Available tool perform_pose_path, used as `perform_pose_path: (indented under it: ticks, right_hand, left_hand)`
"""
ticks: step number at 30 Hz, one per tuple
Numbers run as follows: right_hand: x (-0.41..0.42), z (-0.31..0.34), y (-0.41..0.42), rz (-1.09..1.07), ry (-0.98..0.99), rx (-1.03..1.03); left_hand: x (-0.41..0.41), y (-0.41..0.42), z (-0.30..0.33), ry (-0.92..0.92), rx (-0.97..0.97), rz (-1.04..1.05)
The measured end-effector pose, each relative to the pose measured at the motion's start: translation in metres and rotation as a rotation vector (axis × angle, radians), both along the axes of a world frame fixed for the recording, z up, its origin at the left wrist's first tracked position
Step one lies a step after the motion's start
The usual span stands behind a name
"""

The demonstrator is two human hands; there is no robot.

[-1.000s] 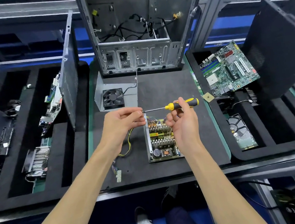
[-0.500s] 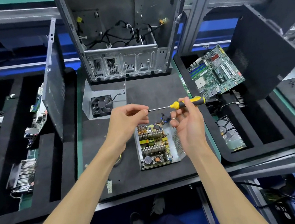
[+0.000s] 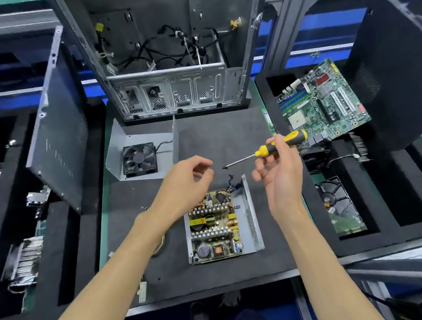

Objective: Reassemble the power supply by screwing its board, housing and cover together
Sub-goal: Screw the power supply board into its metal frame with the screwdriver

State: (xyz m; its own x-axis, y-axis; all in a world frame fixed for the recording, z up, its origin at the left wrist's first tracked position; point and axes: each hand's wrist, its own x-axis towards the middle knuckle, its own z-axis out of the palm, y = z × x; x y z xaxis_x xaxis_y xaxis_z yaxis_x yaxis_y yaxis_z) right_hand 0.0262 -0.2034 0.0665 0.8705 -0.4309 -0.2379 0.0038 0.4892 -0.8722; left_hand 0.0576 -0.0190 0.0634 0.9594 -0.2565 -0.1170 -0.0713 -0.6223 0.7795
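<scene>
The power supply board (image 3: 213, 226) lies in its open grey metal housing (image 3: 251, 216) on the dark mat, in front of me. The grey cover with a black fan (image 3: 139, 157) lies farther back on the left. My right hand (image 3: 281, 174) holds a yellow and black screwdriver (image 3: 270, 147) above the housing, its tip pointing left with a small dark screw on it. My left hand (image 3: 188, 182) hovers just left of the tip, fingers loosely curled, holding nothing that I can see.
An open computer case (image 3: 168, 57) stands at the back. A motherboard (image 3: 324, 103) and a hard drive (image 3: 342, 206) lie in the black foam tray on the right. A side panel (image 3: 55, 122) leans at left. Loose wires (image 3: 159, 245) run under my left forearm.
My left hand has let go of the screwdriver tip and drawn back to the left. The right hand has tilted the screwdriver so its handle points up and to the right.
</scene>
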Motion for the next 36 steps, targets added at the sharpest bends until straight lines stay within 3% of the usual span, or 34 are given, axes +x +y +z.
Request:
perform_pose_path:
  ticks: [4,6,8,14,21,25,30,36]
  right_hand:
    - [0.013,-0.003,-0.012,0.000,-0.009,-0.031]
    - [0.019,-0.006,-0.016,0.000,0.004,-0.010]
    - [0.024,-0.008,-0.019,0.001,0.027,0.020]
    - [0.029,-0.011,-0.017,0.016,0.031,0.141]
    - [0.031,-0.011,-0.007,0.062,0.031,0.214]
    - [0.033,-0.010,-0.002,0.078,0.037,0.199]
    - [0.030,-0.011,0.004,0.118,0.035,0.113]
    - [0.028,-0.012,0.010,0.126,0.009,0.098]
  left_hand:
    - [-0.003,-0.005,-0.009,0.050,0.285,-0.168]
    - [-0.003,-0.010,-0.014,0.063,0.335,-0.187]
    - [0.000,-0.014,-0.016,0.090,0.194,-0.119]
    - [0.008,-0.014,-0.008,0.384,-0.591,0.112]
    - [0.010,-0.015,-0.009,0.445,-0.844,0.117]
    - [0.011,-0.009,-0.008,0.395,-0.843,0.161]
    - [0.010,0.000,-0.006,0.238,-0.665,0.170]
    - [0.012,0.006,-0.003,0.225,-0.648,0.167]
